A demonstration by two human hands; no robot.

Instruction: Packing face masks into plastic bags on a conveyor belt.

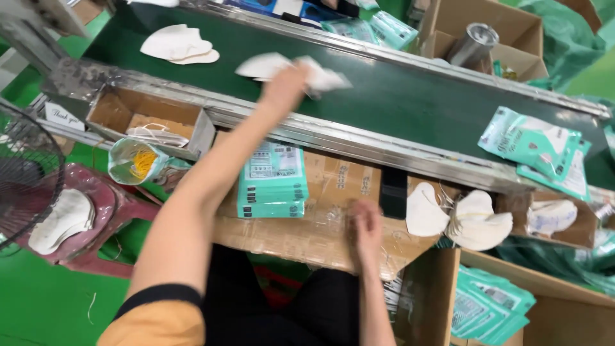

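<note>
Left hand [285, 83]: motion-blurred, its fingers merging with the white masks [291, 67] it grips, so their count cannot be told. Right hand [365, 227]: fingertips blurred against the taped cardboard box [301, 234] (contact uncertain). Fan [22, 176]: cut off by the left edge. Teal packets [490, 311]: cropped by the bottom edge. Print on the teal pack stack [272, 179] is too small to tell.

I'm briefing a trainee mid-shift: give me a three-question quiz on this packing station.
1. True or false: the left hand grips white masks over the dark green conveyor belt.
2. The right hand rests on: A) flattened brown cardboard B) black wire fan C) red plastic stool
3. What colour is the stack of flat packets on the cardboard?

Key: 1 true; 2 A; 3 teal.
</note>
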